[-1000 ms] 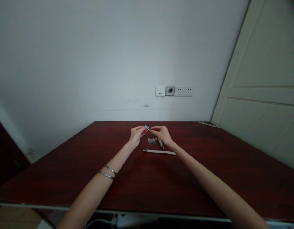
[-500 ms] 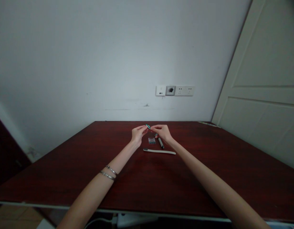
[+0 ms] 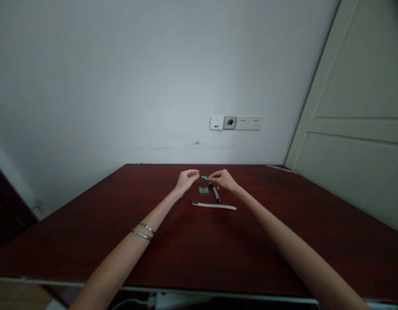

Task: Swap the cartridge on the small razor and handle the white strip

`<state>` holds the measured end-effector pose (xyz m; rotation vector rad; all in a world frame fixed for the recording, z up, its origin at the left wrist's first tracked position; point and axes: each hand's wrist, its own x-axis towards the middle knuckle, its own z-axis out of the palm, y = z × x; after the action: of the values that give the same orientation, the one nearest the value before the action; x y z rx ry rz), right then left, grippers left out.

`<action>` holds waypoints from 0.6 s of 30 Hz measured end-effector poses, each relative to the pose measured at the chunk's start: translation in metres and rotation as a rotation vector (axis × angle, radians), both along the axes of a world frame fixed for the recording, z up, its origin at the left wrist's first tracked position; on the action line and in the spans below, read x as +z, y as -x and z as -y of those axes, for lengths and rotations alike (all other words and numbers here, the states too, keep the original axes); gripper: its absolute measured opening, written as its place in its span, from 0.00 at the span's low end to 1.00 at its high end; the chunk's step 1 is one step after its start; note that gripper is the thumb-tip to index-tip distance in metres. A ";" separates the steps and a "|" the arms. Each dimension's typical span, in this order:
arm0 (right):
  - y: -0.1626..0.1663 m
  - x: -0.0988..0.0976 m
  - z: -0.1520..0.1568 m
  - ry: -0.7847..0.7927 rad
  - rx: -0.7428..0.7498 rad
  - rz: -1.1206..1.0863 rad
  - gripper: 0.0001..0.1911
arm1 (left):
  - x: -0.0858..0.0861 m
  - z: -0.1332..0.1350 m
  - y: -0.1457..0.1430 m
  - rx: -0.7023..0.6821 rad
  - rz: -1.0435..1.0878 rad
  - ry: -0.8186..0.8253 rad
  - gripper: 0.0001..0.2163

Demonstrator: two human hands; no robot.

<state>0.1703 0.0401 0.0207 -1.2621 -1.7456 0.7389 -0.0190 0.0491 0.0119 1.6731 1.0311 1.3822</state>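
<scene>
Fingers [image 3: 193, 172] of our left hand [image 3: 186, 180] curl, open or closed we can't tell, then case [image 3: 203, 191] on table [image 3: 199, 254], green strip [image 3: 204, 177] between hands, end pinched by our right hand [image 3: 223, 180], best gripped lightly and kept steady.

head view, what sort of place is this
Probably a plain indoor room, at home or in a small office: a dark red table stands by a bare white wall fitted with sockets, and what looks like a panelled door is at the right.
</scene>
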 end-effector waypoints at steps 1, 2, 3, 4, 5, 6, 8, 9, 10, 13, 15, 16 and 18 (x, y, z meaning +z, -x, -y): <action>-0.004 -0.002 -0.003 -0.006 0.007 0.077 0.08 | -0.003 -0.004 0.003 -0.009 -0.135 -0.041 0.13; -0.007 -0.005 -0.006 -0.023 0.014 0.151 0.07 | -0.007 -0.008 0.006 -0.022 -0.264 -0.101 0.14; -0.009 -0.008 -0.009 -0.050 0.021 0.219 0.07 | -0.010 -0.010 0.008 -0.054 -0.376 -0.159 0.16; -0.010 -0.011 -0.012 -0.081 0.027 0.282 0.06 | -0.014 -0.012 0.010 -0.086 -0.461 -0.195 0.17; -0.010 -0.014 -0.014 -0.112 0.030 0.336 0.06 | -0.018 -0.014 0.011 -0.118 -0.519 -0.216 0.18; -0.010 -0.017 -0.017 -0.137 0.030 0.379 0.06 | -0.021 -0.015 0.011 -0.151 -0.556 -0.224 0.19; -0.007 -0.023 -0.022 -0.159 0.021 0.441 0.06 | -0.026 -0.016 0.011 -0.206 -0.589 -0.205 0.20; -0.006 -0.027 -0.024 -0.158 0.012 0.463 0.06 | -0.028 -0.017 0.010 -0.228 -0.600 -0.186 0.21; -0.004 -0.030 -0.027 -0.155 0.004 0.479 0.06 | -0.029 -0.018 0.010 -0.245 -0.611 -0.166 0.22; -0.001 -0.037 -0.033 -0.165 0.005 0.498 0.07 | -0.031 -0.020 0.009 -0.267 -0.644 -0.119 0.24; 0.001 -0.040 -0.035 -0.174 0.015 0.501 0.07 | -0.032 -0.021 0.009 -0.266 -0.654 -0.110 0.25; 0.001 -0.041 -0.036 -0.174 0.019 0.506 0.08 | -0.032 -0.021 0.009 -0.263 -0.653 -0.106 0.25; 0.002 -0.042 -0.035 -0.166 0.028 0.522 0.08 | -0.033 -0.021 0.010 -0.254 -0.639 -0.094 0.25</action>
<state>0.1680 0.0752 -0.0215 -1.3985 -2.1912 0.2782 -0.0289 0.0705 -0.0211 2.2996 1.0448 0.7472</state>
